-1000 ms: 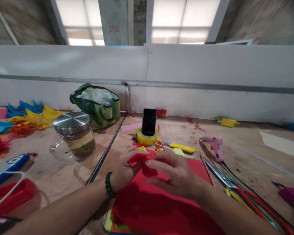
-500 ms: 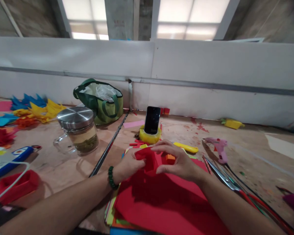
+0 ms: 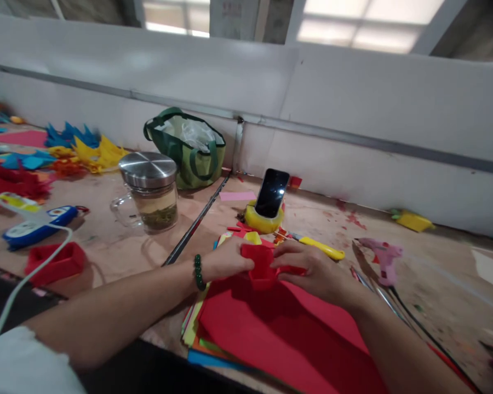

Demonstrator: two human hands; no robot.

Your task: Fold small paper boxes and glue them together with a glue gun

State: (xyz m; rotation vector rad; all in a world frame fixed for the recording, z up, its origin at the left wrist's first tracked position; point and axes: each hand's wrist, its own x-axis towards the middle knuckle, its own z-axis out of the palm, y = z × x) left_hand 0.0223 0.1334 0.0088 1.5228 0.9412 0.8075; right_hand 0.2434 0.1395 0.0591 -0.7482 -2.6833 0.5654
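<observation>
Between my two hands stands a small folded red paper box (image 3: 263, 268), its open side facing me, over a stack of coloured sheets. My left hand (image 3: 230, 258) pinches its left wall between thumb and fingers; a green bead bracelet is on that wrist. On the other side, my right hand (image 3: 302, 267) grips the box's right part, with a red strip showing between the fingers. The top sheet of the stack is red paper (image 3: 287, 328). Another folded red paper box (image 3: 55, 262) sits on the table at the left.
Behind my hands a phone (image 3: 272, 192) leans in a yellow tape roll (image 3: 257, 220). To the right lie a yellow utility knife (image 3: 322, 247), a pink glue gun (image 3: 384, 256) and partly hidden scissors. A glass tea mug (image 3: 154, 205) and green bag (image 3: 203, 164) stand left, near a blue power strip (image 3: 41, 227).
The view has swung left and down. My fingers have shifted on the red paper box, and its open inside now faces me more. The orange piece by my right hand no longer shows.
</observation>
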